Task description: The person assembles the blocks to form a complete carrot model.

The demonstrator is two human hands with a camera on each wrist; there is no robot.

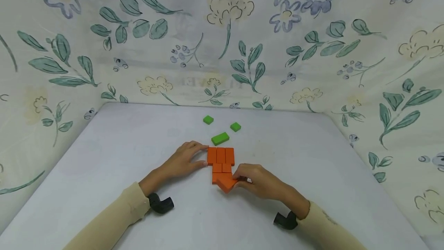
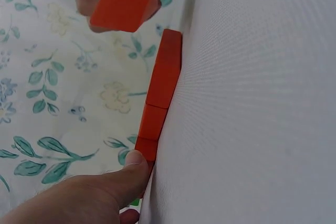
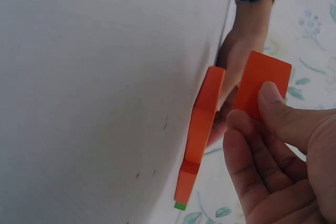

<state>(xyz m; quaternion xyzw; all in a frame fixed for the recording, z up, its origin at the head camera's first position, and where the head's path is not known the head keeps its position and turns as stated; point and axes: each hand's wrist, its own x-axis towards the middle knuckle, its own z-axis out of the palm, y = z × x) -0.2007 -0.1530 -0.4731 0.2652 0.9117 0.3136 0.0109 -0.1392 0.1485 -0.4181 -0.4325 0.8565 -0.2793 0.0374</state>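
Note:
Flat orange blocks point(image 1: 221, 155) lie edge to edge on the white table, with a wider row at the far end and a narrower part nearer the person. My left hand point(image 1: 184, 160) touches their left side with forefinger and thumb, the fingers spread rather than curled round. Between thumb and fingers, my right hand point(image 1: 261, 180) pinches one more orange block point(image 3: 262, 77). In both wrist views this block is raised off the table, beside the near end of the arrangement. From the head it overlaps the nearest lying block, partly hiding it.
A longer green block point(image 1: 220, 138) lies just beyond the orange ones. Two small green blocks point(image 1: 208, 119) point(image 1: 235, 126) are farther back on the white table point(image 1: 138, 134). Flower-printed cloth point(image 1: 222, 76) hangs around the back and sides. Each wrist wears a black device.

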